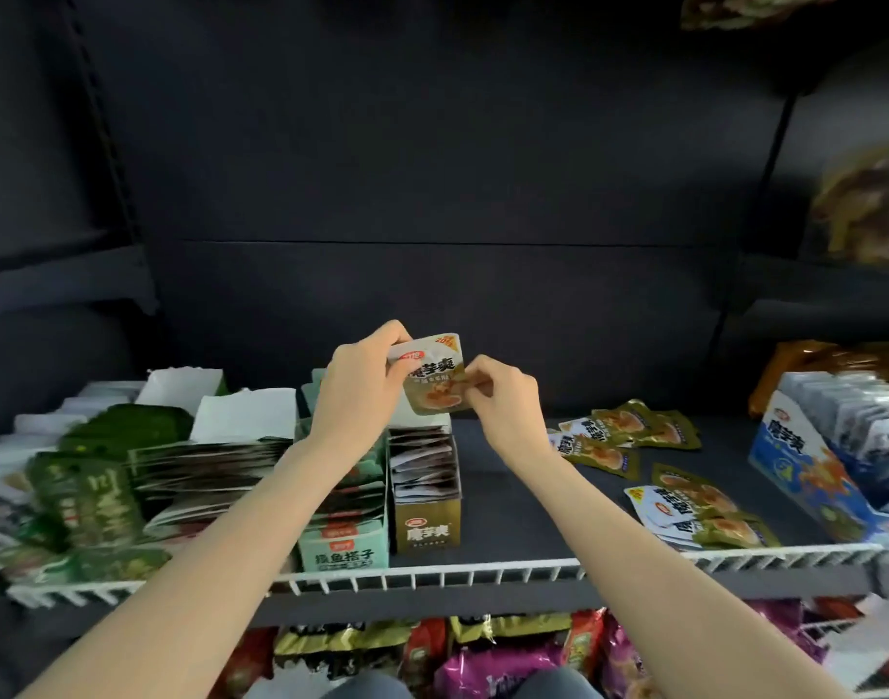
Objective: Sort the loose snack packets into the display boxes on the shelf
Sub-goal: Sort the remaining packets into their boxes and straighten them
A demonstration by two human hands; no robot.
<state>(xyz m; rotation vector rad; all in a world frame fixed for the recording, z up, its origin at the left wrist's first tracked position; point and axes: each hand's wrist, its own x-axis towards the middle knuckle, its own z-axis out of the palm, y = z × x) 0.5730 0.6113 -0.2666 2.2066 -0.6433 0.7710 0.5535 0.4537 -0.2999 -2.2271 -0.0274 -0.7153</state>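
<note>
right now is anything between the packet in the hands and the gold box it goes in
Nothing visible blocks it. The packet, pinched by the left hand and right hand, is held just above the open-topped gold display box, though that box already looks nearly full of upright packets.

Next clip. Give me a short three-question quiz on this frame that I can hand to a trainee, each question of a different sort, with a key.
1. True or false: both hands hold the same packet above the olive display box.
2. Where do the loose olive packets lie? A) left of the olive box B) right of it, on the bare shelf C) inside the blue box
3. Fill in: the left hand holds the packet's ___ edge.

Key: 1 true: the right hand pinches its right edge. 2 B. 3 left.
</note>
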